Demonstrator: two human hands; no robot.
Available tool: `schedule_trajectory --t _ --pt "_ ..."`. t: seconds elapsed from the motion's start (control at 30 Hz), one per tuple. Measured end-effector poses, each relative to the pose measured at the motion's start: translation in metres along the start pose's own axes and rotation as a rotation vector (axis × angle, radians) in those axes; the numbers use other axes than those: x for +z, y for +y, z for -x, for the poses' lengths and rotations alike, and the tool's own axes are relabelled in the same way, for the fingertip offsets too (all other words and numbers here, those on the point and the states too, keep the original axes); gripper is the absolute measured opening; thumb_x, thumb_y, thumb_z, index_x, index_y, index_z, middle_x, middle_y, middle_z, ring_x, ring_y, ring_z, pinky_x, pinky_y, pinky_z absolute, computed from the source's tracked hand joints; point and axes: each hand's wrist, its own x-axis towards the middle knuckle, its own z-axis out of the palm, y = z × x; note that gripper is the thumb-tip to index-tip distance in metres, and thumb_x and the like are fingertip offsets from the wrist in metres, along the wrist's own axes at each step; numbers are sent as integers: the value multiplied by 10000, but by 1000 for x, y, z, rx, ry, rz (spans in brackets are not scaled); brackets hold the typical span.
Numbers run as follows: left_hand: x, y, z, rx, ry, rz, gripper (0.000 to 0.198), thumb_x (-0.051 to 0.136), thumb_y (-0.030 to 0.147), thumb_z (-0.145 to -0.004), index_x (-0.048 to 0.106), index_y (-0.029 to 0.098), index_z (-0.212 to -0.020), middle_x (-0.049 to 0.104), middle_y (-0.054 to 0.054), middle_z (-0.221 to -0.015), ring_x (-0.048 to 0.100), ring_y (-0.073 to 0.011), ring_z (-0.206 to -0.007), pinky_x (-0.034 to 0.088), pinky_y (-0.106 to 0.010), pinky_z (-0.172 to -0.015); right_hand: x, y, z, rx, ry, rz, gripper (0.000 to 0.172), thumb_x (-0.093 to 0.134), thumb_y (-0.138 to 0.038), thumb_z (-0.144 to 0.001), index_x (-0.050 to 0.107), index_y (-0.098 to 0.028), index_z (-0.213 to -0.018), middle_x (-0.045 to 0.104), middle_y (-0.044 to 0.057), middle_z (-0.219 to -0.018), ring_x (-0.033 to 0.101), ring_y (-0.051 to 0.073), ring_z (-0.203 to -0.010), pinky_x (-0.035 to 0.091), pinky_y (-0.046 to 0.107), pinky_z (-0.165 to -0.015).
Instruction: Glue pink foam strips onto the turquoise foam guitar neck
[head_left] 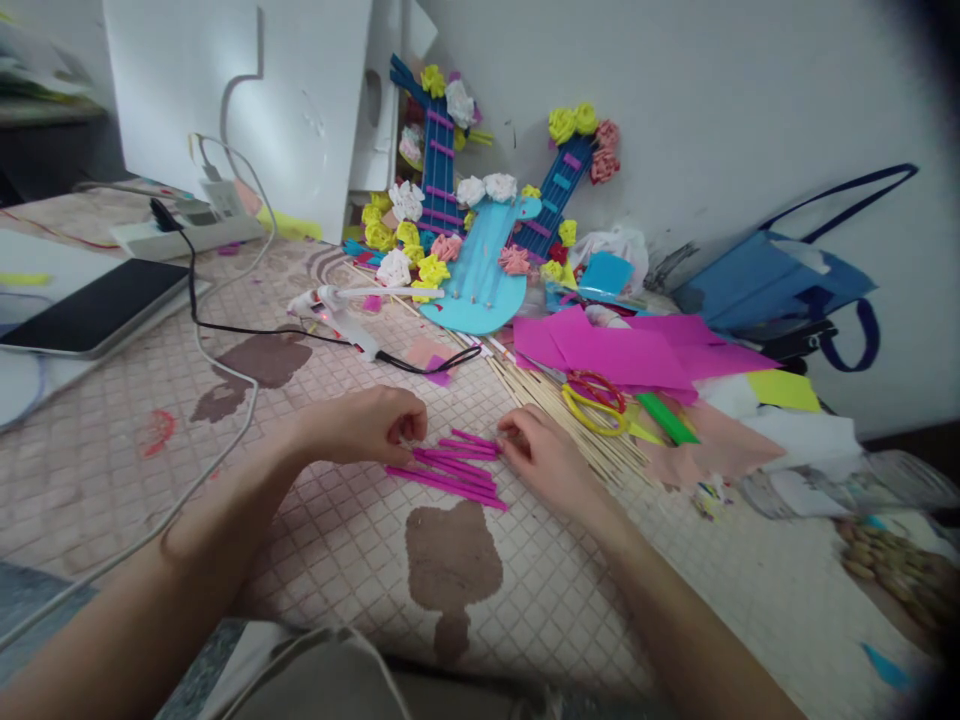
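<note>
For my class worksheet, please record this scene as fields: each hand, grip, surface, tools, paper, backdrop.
Left hand: curled, near left ends of magenta strips
Right hand: curled, near their right ends
Grip: unclear for both
Surface: patterned tabletop
Tools: glue gun, scissors
Paper: magenta sheets behind scissors
Backdrop: light-blue guitar shape, colourful flowers

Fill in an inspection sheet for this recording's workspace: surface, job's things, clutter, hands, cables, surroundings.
Surface: grid-patterned tablecloth with brown patches.
Job's things: magenta strips, lying roughly side by side.
Clutter: glue gun, scissors, thin sticks and magenta paper beyond the strips.
Hands: left hand at the strips' left ends, right hand at the right ends; grip unclear.
Cables: black cable from power strip towards glue gun; white cable across the tablecloth's left side.
Surroundings: guitar-shaped pieces by the wall; blue bag at right.
</note>
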Motion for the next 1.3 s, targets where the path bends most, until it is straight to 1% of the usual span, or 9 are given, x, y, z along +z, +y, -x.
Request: schedule_trajectory --t 0.1,0.2,0.33,0.43,0.5,0.7,0.93,1.1,1.3 --pt "2 0 0 0 -7 -2 226 672 233 -645 610 160 -850 604 -1 -741 552 -133 -673 400 -213 -581 3 -5 -1 -44 -44 -71 114 501 -90 -842 561 -186 -859 585 29 -891 564 148 -839 431 279 -754" --pt "3 -1 -1 -8 20 18 185 629 276 -709 601 159 -850 602 1 -717 549 -129 -649 395 -216 -573 4 -11 -1 -89 -32 -161 122 491 -97 -853 567 -191 -869 593 24 -877 558 143 -823 427 265 -733" --pt "1 -1 -3 13 191 -45 188 475 291 -830 584 155 -760 597 -10 -691 524 -124 -617 375 -234 -575 1 -5 -1 -25 82 -186 116 474 -137 -873 574 -195 -876 605 26 -858 556 153 -805 414 267 -703" --pt "1 -2 -6 18 291 -75 213 432 251 -846 573 151 -722 586 -12 -670 511 -120 -605 366 -240 -578 -1 1 0 12 75 -193 122 465 -157 -882 582 -190 -873 609 20 -825 554 150 -773 408 264 -681" --pt "3 -2 -7 28 277 -38 186 468 265 -831 589 152 -747 596 -13 -681 523 -121 -613 376 -236 -578 0 1 0 7 34 -189 115 473 -174 -883 587 -189 -876 610 21 -830 554 149 -774 414 269 -691" --pt "15 2 -11 95 91 67 156 632 247 -687 620 157 -813 593 -1 -706 532 -120 -633 391 -210 -550 4 -13 1 -54 -27 -230 109 502 -156 -865 601 -189 -894 619 29 -860 564 151 -807 430 281 -734" --pt "10 -2 -8 77 121 94 144 531 201 -740 606 154 -854 603 -7 -711 535 -114 -623 392 -209 -558 6 -4 0 75 42 -304 149 462 -234 -902 604 -188 -900 596 7 -769 527 131 -663 403 246 -604" --pt "7 -3 -8 72 178 65 145 472 228 -811 598 166 -774 608 -9 -701 531 -121 -629 384 -219 -585 9 -5 -1 69 45 -328 160 480 -268 -901 617 -187 -891 602 14 -779 540 136 -686 414 250 -620" --pt "10 -9 -12 51 230 108 190 461 263 -854 590 171 -749 590 -2 -670 518 -125 -617 377 -222 -586 17 -2 1 164 103 -454 213 442 -320 -918 611 -192 -895 575 5 -704 512 130 -596 406 243 -540"
